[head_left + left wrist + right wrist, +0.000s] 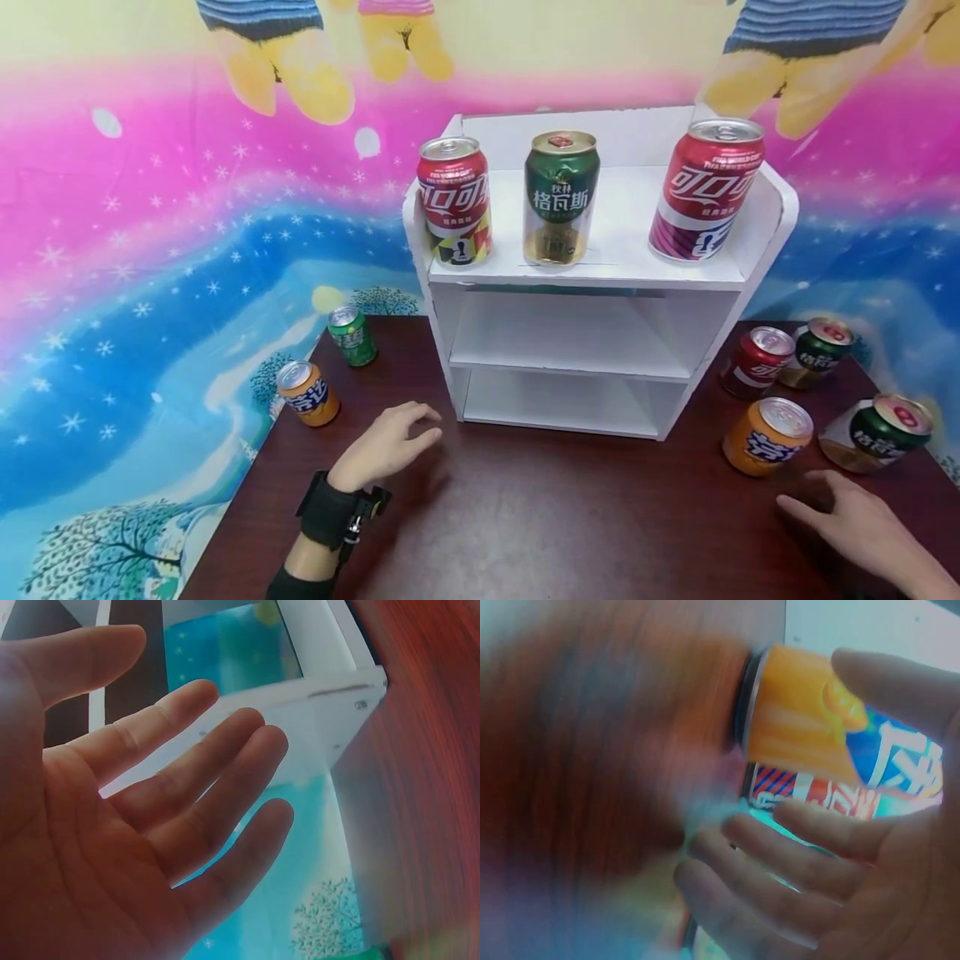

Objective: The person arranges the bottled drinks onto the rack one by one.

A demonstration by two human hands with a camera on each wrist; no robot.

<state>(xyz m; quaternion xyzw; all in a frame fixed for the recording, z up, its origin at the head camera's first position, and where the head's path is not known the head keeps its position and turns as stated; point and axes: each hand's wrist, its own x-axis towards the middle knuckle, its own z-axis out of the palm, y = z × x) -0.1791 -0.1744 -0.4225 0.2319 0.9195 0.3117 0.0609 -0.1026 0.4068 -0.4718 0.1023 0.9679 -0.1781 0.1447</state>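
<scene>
My left hand (390,446) hovers over the table left of the white shelf (562,431), its fingers loosely spread and holding nothing. In the left wrist view the palm (82,847) faces the shelf's side. At the right, my right hand (855,517) is just in front of an orange soda can (767,437) and a tilted green-and-gold can (873,435). The right wrist view shows its spread thumb and fingers (810,855) near the orange can (802,709), with a red can (836,796) behind. Nothing is in that hand.
On the shelf's top stand a red can (454,200), a green-and-gold can (561,198) and another red can (707,190). An orange can (308,393) and a green can (352,336) stand left. Behind the right orange can are a red can (757,362) and a green-and-gold can (816,352).
</scene>
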